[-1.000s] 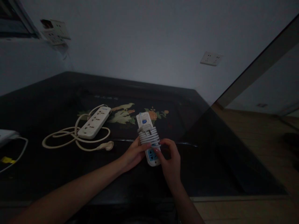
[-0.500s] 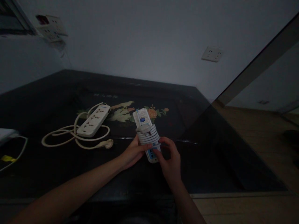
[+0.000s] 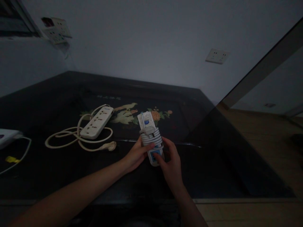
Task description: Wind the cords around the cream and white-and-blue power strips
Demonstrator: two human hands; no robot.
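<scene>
A white power strip (image 3: 146, 121) with blue labels is held tilted above the dark table, its cord (image 3: 152, 137) wound around its middle in several turns. My left hand (image 3: 136, 155) grips it from the left, thumb lying across the lower turns of the cord. From the right, my right hand (image 3: 170, 162) closes on the lower end, with its thumb on the blue label and its fingers at the side edge. The undersides of both hands' grip are hidden behind the strip.
Left of my hands lies another white power strip (image 3: 97, 122) with a loosely looped cord ending in a plug (image 3: 110, 146). At the far left are a white device (image 3: 8, 136) with a cable and a yellow tag (image 3: 12, 159). Wall sockets (image 3: 217, 56) sit beyond the black table (image 3: 151, 85).
My right thumb has shifted slightly left and up on the lower end of the strip. The view has moved a little; both hands still hold the strip.
</scene>
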